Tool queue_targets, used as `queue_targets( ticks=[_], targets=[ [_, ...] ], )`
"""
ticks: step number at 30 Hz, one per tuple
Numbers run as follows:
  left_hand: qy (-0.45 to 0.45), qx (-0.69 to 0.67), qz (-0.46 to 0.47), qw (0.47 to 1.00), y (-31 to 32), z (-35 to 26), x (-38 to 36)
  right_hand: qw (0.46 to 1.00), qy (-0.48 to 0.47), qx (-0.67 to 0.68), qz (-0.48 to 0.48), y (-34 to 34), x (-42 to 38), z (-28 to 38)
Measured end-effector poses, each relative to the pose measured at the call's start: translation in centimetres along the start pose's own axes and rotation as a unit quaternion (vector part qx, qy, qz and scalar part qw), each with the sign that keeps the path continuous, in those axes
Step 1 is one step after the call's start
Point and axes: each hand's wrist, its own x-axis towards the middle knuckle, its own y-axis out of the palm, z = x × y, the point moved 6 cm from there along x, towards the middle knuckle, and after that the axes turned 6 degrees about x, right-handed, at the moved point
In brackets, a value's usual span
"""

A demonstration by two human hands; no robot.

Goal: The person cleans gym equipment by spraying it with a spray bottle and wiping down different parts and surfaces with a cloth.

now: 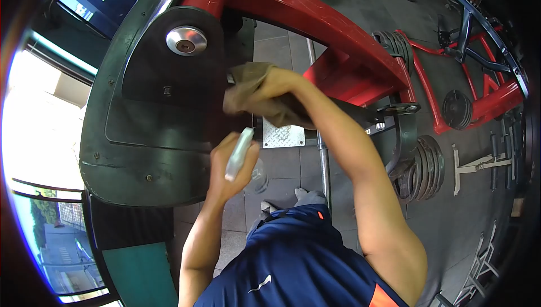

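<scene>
My left hand (221, 163) is closed around the neck of a spray bottle (240, 153) with a pale trigger head. Its clear body (260, 178) shows below my fingers. Bunched in my right hand (275, 83) is a brown cloth (248, 76), blurred by motion, close against the side of a red and black gym machine (349, 36). The machine's large dark padded panel (163, 121) lies to the left of both hands. Beyond the cloth, a dark bar runs under my right forearm toward the machine's right side.
Weight plates (422, 169) hang at the machine's right. A diamond-plate footrest (283, 136) sits beneath my right arm, beside a metal tube (324, 166). Farther right stand another red machine (496, 107) and a pale rack (482, 164). Bright windows (45, 121) line the left.
</scene>
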Motion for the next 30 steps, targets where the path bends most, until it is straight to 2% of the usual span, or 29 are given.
queue_targets(
  ticks=[1,3,5,6,8,9,10,11,13,14,15,16,17,18,21,23,25,26,27,28,30],
  targets=[
    [-0.033,-0.017,0.001,0.999,-1.0,0.0,-1.1,0.994,0.091,-0.059,0.031,0.1,0.9,3.3],
    [-0.069,-0.048,0.005,0.996,-2.9,0.3,-3.3,0.943,0.269,-0.176,0.091,0.2,1.1,6.3],
    [-0.083,-0.072,-0.001,0.994,-4.1,1.0,-6.0,0.931,0.224,-0.281,-0.058,0.7,-2.2,4.7],
    [-0.089,-0.081,-0.008,0.993,-4.7,1.5,-7.3,0.927,0.087,-0.329,-0.155,0.5,-4.7,3.0],
    [-0.119,-0.079,0.002,0.99,-5.7,2.3,-9.5,0.902,0.041,-0.37,-0.218,-0.5,-7.5,2.3],
    [-0.108,-0.074,0.019,0.991,-6.2,2.5,-10.2,0.901,0.141,-0.364,-0.187,-0.6,-7.8,2.0],
    [-0.115,-0.079,0.023,0.99,-6.8,2.8,-11.0,0.934,0.192,-0.189,-0.236,-0.5,-8.2,-0.2],
    [-0.116,-0.086,0.027,0.989,-7.2,3.0,-11.5,0.93,0.236,-0.012,-0.281,-0.7,-8.2,-4.0],
    [-0.103,-0.109,0.034,0.988,-7.7,3.4,-11.6,0.964,0.109,-0.035,-0.24,-1.5,-4.1,-7.5],
    [-0.087,-0.122,0.039,0.988,-7.5,3.4,-11.3,0.979,0.108,0.058,-0.162,-1.1,-0.9,-6.7],
    [-0.071,-0.132,0.047,0.988,-7.6,3.4,-10.9,0.966,0.157,0.196,-0.069,0.0,2.4,-4.4],
    [-0.054,-0.139,0.056,0.987,-7.7,3.5,-10.5,0.924,0.227,0.307,-0.013,1.3,4.9,-2.6],
    [-0.041,-0.142,0.068,0.987,-7.8,3.6,-10.1,0.884,0.272,0.379,0.023,2.5,7.1,-1.3],
    [-0.028,-0.146,0.078,0.986,-7.6,3.5,-9.8,0.886,0.275,0.37,0.051,3.3,8.9,-0.5],
    [0.004,-0.163,0.113,0.98,-6.9,3.7,-9.1,0.971,0.189,0.131,0.064,3.2,10.1,1.9],
    [0.022,-0.172,0.141,0.975,-6.6,4.0,-8.7,0.987,0.125,-0.093,0.043,2.3,8.4,3.4],
    [0.034,-0.18,0.166,0.969,-6.6,4.3,-8.6,0.959,0.007,-0.282,0.007,1.3,4.4,2.8],
    [0.04,-0.183,0.175,0.967,-6.7,4.4,-8.5,0.928,-0.058,-0.367,-0.017,0.9,0.9,1.5],
    [0.045,-0.186,0.182,0.965,-6.8,4.7,-8.5,0.903,-0.06,-0.422,-0.044,0.5,-2.5,0.0],
    [0.042,-0.188,0.185,0.964,-6.8,5.1,-8.7,0.878,0.17,-0.441,-0.074,0.0,-7.6,-5.8],
    [0.039,-0.185,0.188,0.964,-6.9,5.6,-8.9,0.822,0.104,-0.462,-0.318,-0.9,-15.0,-3.2]
  ],
)
